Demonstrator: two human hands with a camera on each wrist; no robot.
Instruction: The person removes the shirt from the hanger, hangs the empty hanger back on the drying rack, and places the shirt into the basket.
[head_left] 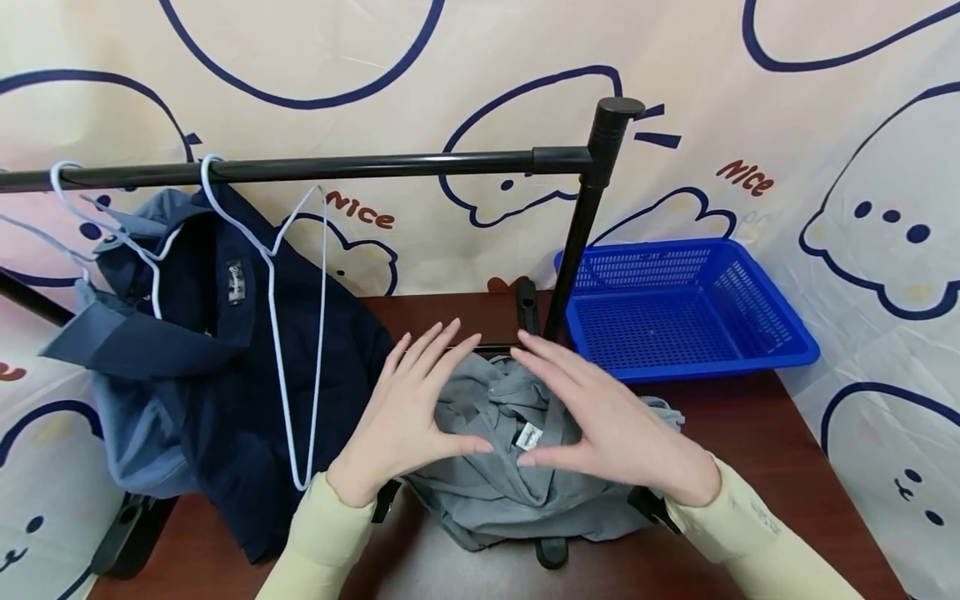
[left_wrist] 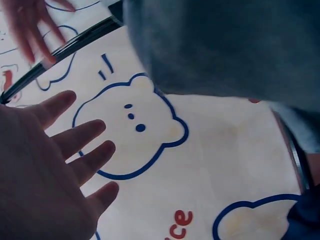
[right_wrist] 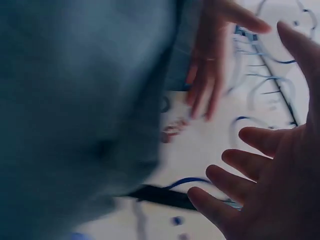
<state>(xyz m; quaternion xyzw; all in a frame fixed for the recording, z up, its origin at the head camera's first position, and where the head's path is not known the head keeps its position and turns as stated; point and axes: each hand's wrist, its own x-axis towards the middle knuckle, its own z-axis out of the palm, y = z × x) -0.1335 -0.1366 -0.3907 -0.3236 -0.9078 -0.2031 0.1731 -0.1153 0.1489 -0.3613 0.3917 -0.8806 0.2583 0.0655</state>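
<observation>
Crumpled grey cloth garment [head_left: 517, 504] with a small white label [head_left: 528, 436] lies in a loose heap on the dark red-brown wooden tabletop [head_left: 795, 500], away from the right edge, between the person's forearms. That central spot probably keeps it within equal reach of either hand. Its cloth covers part of a black rack foot, whose rounded end [head_left: 552, 552] sticks out beneath.

The left hand [head_left: 415, 408] and right hand [head_left: 607, 417] are both spread, fingers straight, gripping nothing; thumbs point toward each other over the heap. They seem held just above the garment, perhaps to keep the label and inner folds in sight between them; whether any fingertip touches cloth I cannot tell.

Toward the tabletop's left edge, a navy and light-blue cloth garment [head_left: 232, 433] hangs from the black metal rail [head_left: 390, 165], a pale-blue hanger [head_left: 155, 287] inside its collar bearing the weight. Beside it hangs a thin pale-blue triangular hanger [head_left: 276, 333] with no garment on it. The blue perforated plastic basket [head_left: 712, 367] sits by the far right corner, likely put there to leave working room nearer the person.
</observation>
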